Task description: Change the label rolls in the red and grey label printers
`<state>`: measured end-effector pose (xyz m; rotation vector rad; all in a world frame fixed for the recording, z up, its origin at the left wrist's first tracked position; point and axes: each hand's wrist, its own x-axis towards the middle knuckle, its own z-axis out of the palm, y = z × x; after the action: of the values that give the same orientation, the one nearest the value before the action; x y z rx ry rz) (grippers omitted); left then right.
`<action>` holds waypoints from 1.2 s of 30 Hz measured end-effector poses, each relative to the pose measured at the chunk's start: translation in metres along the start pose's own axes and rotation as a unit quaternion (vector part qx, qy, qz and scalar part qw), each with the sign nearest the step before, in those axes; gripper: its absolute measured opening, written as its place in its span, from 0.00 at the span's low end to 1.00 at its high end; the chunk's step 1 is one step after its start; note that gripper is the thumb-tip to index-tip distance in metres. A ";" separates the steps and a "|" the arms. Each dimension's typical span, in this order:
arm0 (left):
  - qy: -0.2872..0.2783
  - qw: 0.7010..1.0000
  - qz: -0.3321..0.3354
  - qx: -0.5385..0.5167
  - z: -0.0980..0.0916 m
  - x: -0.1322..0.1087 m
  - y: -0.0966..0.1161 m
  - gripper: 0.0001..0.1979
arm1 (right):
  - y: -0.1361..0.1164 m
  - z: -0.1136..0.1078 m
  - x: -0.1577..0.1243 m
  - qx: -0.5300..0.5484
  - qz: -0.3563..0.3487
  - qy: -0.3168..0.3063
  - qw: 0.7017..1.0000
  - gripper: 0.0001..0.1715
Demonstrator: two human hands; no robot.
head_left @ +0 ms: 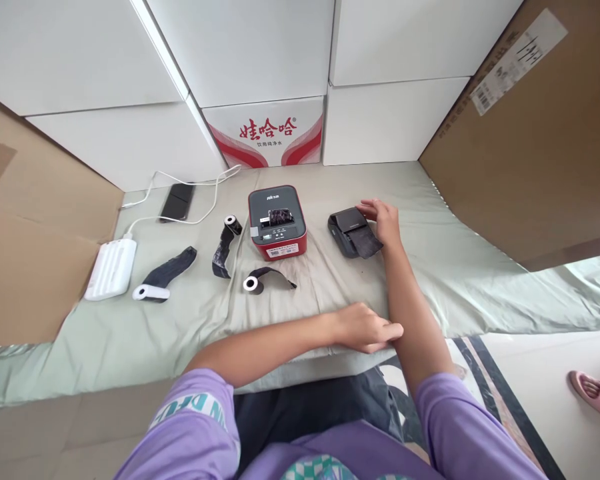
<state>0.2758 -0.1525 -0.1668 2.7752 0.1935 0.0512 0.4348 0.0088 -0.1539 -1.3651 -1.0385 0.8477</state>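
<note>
My right hand [384, 220] rests with fingers stretched out on the right side of a small black printer [350, 230] that has a dark strip of paper hanging from it. My left hand [367, 328] lies flat near the front edge of the green sheet [450, 280], fingers out, touching my right forearm and holding nothing. A red and grey label printer [277, 222] stands in the middle. Three paper rolls with dark unrolled tails lie left of it: one [227, 241] upright, one [260, 280] in front, one [161, 277] further left.
A white power strip [111, 268] with a white cable and a black phone [178, 201] lie at the left. Cardboard sheets [530, 133] lean at both sides. White boxes and a red-printed carton [270, 137] stand at the back. A pink slipper [596, 395] is on the floor.
</note>
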 end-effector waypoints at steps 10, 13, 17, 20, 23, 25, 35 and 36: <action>0.024 0.999 -0.012 -0.030 0.002 0.001 -0.004 0.03 | -0.005 -0.013 0.002 0.015 0.087 -0.152 0.984 0.31; 0.025 0.999 -0.013 -0.030 0.004 0.002 -0.006 0.04 | -0.011 -0.026 -0.002 0.013 0.114 -0.213 0.970 0.39; 0.025 0.999 -0.018 -0.035 0.004 0.002 -0.006 0.05 | -0.015 -0.042 -0.003 -0.040 0.098 -0.258 0.960 0.43; 0.029 0.998 -0.019 -0.044 0.004 0.001 -0.007 0.05 | -0.015 -0.047 -0.002 -0.064 0.078 -0.274 0.956 0.44; 0.029 0.998 -0.019 -0.053 0.004 0.002 -0.007 0.05 | -0.016 -0.048 -0.002 -0.073 0.071 -0.272 0.957 0.42; 0.029 0.998 -0.020 -0.056 0.003 0.002 -0.007 0.05 | -0.017 -0.048 -0.003 -0.069 0.057 -0.269 0.959 0.40; 0.027 0.998 -0.012 -0.048 0.004 0.001 -0.008 0.06 | 0.000 -0.022 0.005 -0.072 0.030 -0.091 0.993 0.30; 0.026 0.998 -0.011 -0.047 0.005 0.002 -0.008 0.06 | 0.003 -0.019 0.007 -0.069 0.028 -0.072 0.995 0.29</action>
<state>0.2766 -0.1464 -0.1742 2.6791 0.2277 0.1236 0.4551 0.0089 -0.1550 -1.4712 -1.1943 0.9415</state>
